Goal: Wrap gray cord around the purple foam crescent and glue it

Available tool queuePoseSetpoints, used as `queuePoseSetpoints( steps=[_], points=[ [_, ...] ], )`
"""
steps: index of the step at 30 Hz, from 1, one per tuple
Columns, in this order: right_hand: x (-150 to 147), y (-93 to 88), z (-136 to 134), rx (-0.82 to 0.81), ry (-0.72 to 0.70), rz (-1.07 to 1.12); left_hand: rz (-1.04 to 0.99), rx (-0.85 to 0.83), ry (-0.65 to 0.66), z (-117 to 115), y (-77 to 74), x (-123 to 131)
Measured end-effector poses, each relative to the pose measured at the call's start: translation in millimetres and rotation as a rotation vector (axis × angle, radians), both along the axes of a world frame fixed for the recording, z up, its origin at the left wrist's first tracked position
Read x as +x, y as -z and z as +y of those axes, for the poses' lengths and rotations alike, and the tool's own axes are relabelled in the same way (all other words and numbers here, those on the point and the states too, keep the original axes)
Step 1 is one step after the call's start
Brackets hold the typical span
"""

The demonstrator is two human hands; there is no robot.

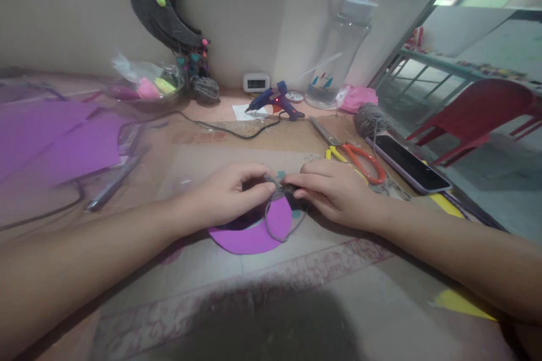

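A purple curved cutout (pixel 249 240) lies flat on the table in front of me, partly under my left hand. Thin grey yarn (pixel 267 224) makes a loose loop over its right end. My left hand (pixel 241 192) pinches the yarn between thumb and forefinger just above the cutout. Close beside it, my right hand (pixel 330 189) has its thumb and fingertips closed on the same yarn. The fingertips nearly meet, and the exact crossing of the strands is too small to make out.
Scissors with orange handles (pixel 364 163), a phone (pixel 410 163) and a grey yarn ball (pixel 372 119) lie to the right. Behind stand a blue glue gun (pixel 275 98), a small clock (pixel 256 82) and a bottle (pixel 339 56). Purple sheets (pixel 63 135) and a pen (pixel 112 183) lie left.
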State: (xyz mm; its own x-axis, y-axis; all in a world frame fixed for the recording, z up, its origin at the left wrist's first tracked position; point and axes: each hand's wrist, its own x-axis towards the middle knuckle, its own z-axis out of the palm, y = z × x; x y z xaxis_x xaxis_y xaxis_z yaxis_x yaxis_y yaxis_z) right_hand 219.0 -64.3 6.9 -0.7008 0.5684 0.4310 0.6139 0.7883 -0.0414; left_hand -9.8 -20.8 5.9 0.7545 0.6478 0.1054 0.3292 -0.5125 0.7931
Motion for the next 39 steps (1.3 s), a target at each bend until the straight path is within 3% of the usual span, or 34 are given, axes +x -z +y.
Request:
queuePoseSetpoints(
  steps=[8, 15, 31, 39],
  points=[
    [-0.6, 1.3, 1.2, 0.017, -0.017, -0.003, 0.016, -0.002, 0.003, -0.5, 0.9, -0.1],
    [1.4, 1.1, -1.1, -0.070, 0.018, 0.061, 0.014, -0.027, 0.000, -0.8, -0.9, 0.5],
    [0.1, 3.2, 0.0, 0.048, -0.005, 0.003, 0.015, -0.036, 0.002, 0.3, 1.4, 0.8],
    [-0.6, 2.9, 2.1, 0.029, -0.015, -0.002, 0.025, -0.006, 0.012, 0.4, 1.1, 0.7]
  ],
)
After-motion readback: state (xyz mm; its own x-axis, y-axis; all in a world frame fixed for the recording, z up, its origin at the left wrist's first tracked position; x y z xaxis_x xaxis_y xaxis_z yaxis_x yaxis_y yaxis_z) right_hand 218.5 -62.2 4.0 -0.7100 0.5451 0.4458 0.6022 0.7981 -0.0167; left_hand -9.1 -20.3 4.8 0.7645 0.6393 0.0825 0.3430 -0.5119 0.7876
